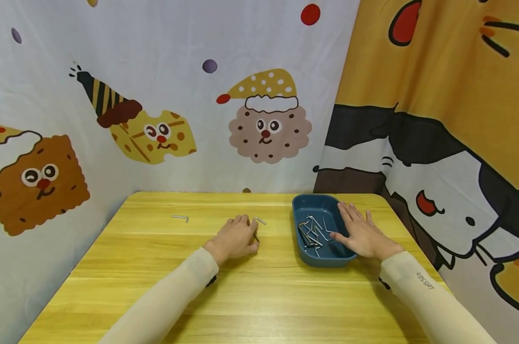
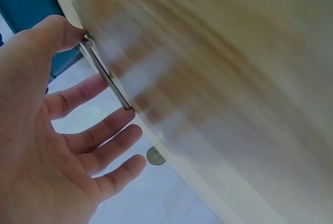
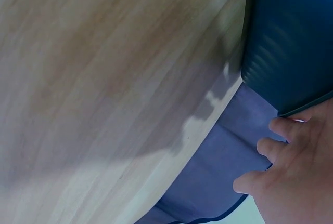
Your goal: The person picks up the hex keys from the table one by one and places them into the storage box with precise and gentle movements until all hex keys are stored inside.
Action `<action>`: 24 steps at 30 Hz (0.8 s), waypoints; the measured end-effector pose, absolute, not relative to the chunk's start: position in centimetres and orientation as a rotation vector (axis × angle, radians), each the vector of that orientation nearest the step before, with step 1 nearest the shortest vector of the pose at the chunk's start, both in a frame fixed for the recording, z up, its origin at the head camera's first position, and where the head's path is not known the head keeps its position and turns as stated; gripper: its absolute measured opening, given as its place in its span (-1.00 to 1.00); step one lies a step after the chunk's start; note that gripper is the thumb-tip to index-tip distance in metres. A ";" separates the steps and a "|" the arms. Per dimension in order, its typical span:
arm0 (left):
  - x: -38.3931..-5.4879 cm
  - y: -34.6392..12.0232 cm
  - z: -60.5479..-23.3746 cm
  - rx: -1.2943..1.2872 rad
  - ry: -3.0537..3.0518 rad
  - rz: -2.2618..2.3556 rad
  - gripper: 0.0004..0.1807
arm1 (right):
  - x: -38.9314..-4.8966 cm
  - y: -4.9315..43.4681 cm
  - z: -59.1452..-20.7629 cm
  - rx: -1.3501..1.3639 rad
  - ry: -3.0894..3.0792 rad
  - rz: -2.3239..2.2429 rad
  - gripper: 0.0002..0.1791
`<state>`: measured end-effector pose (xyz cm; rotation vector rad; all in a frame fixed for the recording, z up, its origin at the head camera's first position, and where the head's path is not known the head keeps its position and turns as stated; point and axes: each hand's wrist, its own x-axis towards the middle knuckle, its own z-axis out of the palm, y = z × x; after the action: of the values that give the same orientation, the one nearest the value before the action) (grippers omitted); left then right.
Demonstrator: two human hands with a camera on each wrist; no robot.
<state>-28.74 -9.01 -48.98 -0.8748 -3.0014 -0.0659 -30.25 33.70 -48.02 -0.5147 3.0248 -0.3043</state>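
My left hand (image 1: 235, 237) is low over the middle of the table. Its thumb and fingertips pinch a metal L-shaped hex key (image 2: 109, 76), which lies close along the tabletop in the left wrist view. Just beyond these fingers lies another small hex key (image 1: 260, 221). The right hand (image 1: 362, 234) rests with spread fingers on the right rim of a blue plastic tray (image 1: 328, 262), its thumb reaching over the inside. Several hex keys (image 1: 313, 231), silver and dark, lie jumbled in the tray.
A further hex key (image 1: 180, 217) lies toward the back left of the wooden table (image 1: 259, 306). Behind the table hangs a cartoon-printed cloth (image 1: 173, 86), with a yellow printed curtain (image 1: 461, 91) on the right.
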 end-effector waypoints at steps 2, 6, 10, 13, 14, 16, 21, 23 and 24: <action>-28.7 -8.9 -48.9 -0.873 -2.997 -0.065 -0.62 | -30.3 33.7 -48.0 -0.515 3.026 -0.306 0.22; -28.7 -8.8 -48.9 -0.867 -2.999 -0.083 -0.63 | -30.3 33.7 -48.1 -0.515 3.025 -0.307 0.22; -28.8 -8.7 -49.1 -0.869 -2.989 -0.098 -0.60 | -30.3 33.7 -48.1 -0.514 3.025 -0.300 0.23; -29.0 -8.5 -49.1 -0.879 -2.971 -0.096 -0.58 | -30.3 33.7 -48.1 -0.511 3.028 -0.290 0.22; -29.0 -8.5 -49.1 -0.884 -2.968 -0.093 -0.56 | -30.3 33.7 -48.1 -0.511 3.029 -0.289 0.22; -29.0 -8.3 -49.0 -0.892 -2.963 -0.096 -0.55 | -30.3 33.8 -48.1 -0.511 3.032 -0.288 0.22; -29.0 -8.0 -48.6 -0.902 -2.941 -0.124 -0.53 | -30.3 33.8 -48.2 -0.508 3.033 -0.292 0.23; -29.0 -7.8 -48.5 -0.914 -2.920 -0.128 -0.54 | -30.3 33.7 -48.2 -0.506 3.032 -0.289 0.23; -29.0 -7.7 -48.4 -0.922 -2.908 -0.123 -0.54 | -30.3 33.7 -48.2 -0.509 3.033 -0.290 0.23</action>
<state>-29.03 -7.73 -48.39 -0.9215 -2.9078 -0.1233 -30.34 33.75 -48.18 -0.5085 3.0326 -0.2899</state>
